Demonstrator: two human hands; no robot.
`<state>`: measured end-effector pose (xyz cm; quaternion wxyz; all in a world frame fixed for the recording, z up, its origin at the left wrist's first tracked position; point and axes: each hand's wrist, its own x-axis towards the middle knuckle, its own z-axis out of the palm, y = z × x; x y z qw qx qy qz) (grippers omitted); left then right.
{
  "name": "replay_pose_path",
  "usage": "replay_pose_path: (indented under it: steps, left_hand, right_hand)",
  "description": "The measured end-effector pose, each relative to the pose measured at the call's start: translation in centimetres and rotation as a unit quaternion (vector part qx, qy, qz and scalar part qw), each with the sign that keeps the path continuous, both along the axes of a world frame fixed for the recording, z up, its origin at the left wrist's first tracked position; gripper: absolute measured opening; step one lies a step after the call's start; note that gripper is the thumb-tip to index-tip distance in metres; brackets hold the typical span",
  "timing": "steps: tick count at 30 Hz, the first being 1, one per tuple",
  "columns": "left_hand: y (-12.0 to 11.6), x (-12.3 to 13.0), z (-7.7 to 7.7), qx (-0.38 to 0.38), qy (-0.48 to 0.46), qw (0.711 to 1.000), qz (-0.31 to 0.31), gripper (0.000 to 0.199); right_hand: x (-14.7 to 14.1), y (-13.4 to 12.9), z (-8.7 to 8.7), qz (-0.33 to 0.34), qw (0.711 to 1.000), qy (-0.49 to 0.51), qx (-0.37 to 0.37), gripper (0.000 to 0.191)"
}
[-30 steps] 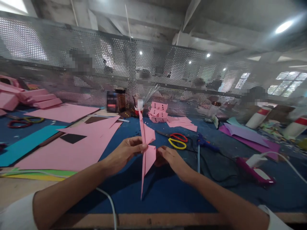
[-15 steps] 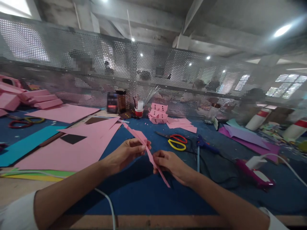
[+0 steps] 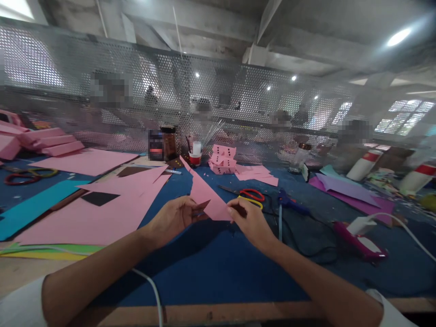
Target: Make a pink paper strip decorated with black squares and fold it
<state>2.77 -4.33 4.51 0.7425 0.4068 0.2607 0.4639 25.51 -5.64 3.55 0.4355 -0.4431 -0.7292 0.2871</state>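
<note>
Between my two hands, above the blue mat (image 3: 190, 281), is a piece of pink paper (image 3: 213, 200) with folds and a narrow strip pointing away from me. My left hand (image 3: 177, 215) pinches its left edge, fingers partly behind the paper. My right hand (image 3: 250, 222) grips the right corner between thumb and fingers. Just beyond my right hand lie scissors (image 3: 252, 195) with red and yellow handles, partly hidden by it. A blue glue gun (image 3: 293, 203) rests to their right.
Large pink sheets (image 3: 119, 222) and a teal strip (image 3: 37, 209) cover the left side. Pink folded pieces with black dots (image 3: 222, 159) stand at the back. A magenta power strip (image 3: 361, 243) with cables and purple sheets (image 3: 350, 190) lie right. A perforated metal screen (image 3: 245, 100) closes the back.
The pink paper has turned from nearly edge-on to showing a broad face. My right hand has moved up and slightly right, from the lower strip to the paper's right corner.
</note>
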Motion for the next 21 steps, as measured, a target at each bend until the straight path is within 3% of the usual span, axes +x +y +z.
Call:
replay_pose_path:
  steps: [6,12,21]
  left_hand:
    - [-0.07,0.08,0.09,0.004,0.006,1.0,0.01,0.015]
    - [0.17,0.37,-0.26,0.044,0.102,0.994,0.018,0.011]
    - [0.38,0.26,-0.78,0.071,0.113,0.991,-0.001,0.013]
  right_hand:
    - [0.26,0.5,-0.45,-0.021,0.998,-0.036,0.041,0.015]
    - [0.29,0.47,-0.64,-0.02,0.996,-0.062,0.061,0.015]
    - [0.34,0.45,-0.54,-0.02,0.994,-0.078,0.075,0.015]
